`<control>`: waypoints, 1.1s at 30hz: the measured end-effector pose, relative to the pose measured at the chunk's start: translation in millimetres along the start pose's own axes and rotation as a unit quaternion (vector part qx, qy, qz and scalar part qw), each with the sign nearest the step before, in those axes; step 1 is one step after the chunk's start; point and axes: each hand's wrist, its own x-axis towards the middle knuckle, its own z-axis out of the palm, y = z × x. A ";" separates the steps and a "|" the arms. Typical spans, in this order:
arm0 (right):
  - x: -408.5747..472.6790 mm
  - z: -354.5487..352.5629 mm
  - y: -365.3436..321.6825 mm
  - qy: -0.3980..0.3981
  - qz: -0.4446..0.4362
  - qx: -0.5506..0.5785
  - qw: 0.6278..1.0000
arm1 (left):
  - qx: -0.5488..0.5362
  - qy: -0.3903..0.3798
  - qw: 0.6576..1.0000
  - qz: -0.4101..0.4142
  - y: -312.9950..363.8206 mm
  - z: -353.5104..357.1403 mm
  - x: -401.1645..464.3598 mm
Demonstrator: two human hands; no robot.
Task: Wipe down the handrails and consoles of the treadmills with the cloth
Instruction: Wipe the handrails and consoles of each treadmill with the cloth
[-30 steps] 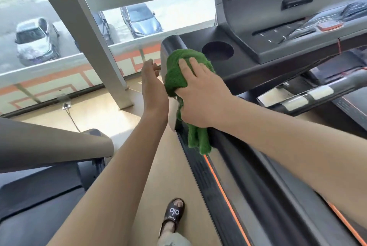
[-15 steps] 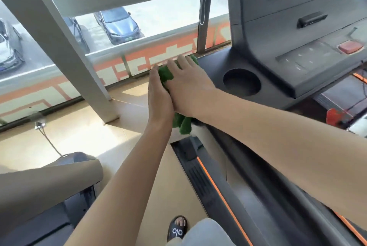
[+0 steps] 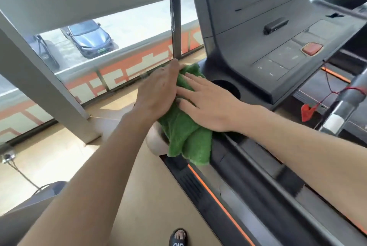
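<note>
While bunched into soft terry folds over the console's [image 3: 258, 33] left corner beside the round cup holder [image 3: 228, 86], green cloth [image 3: 186, 136] under both hands: left hand [image 3: 156, 94] curled around its outer edge, right hand [image 3: 208, 104] pressing flat with straight fingers, loose end draped over the smooth dark handrail [image 3: 264, 166].

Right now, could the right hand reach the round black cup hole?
Probably yes: the right hand lies flat on the green fluffy cloth, beside the round black cup hole, with nothing between.
</note>
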 end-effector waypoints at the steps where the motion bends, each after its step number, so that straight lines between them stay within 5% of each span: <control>1: 14.1 -0.2 7.8 -0.005 0.004 -0.005 1.000 | 0.008 -0.035 0.999 -0.041 3.5 -5.5 12.8; 6: 35.4 -2.0 18.8 0.018 0.019 -0.020 0.999 | 0.047 -0.129 0.986 -0.092 25.4 -13.9 36.1; 9: 2.7 0.7 10.6 0.037 0.029 -0.005 0.999 | 0.160 -0.097 0.982 -0.014 37.9 -6.4 6.6; 14: -82.5 14.4 -6.0 0.150 -0.005 -0.024 0.988 | 0.166 -0.087 0.975 0.124 48.3 17.5 -57.4; 20: -67.5 -17.0 14.1 0.069 0.046 -0.009 0.996 | 0.093 -0.145 0.979 0.105 43.4 8.9 -21.8; 28: -53.9 -4.8 29.4 0.110 0.036 -0.168 0.979 | 0.135 -0.186 0.960 0.160 52.9 20.3 28.5; 33: -51.7 -2.5 24.1 0.118 0.078 -0.140 0.980 | 0.129 -0.168 0.965 0.155 51.0 22.6 24.0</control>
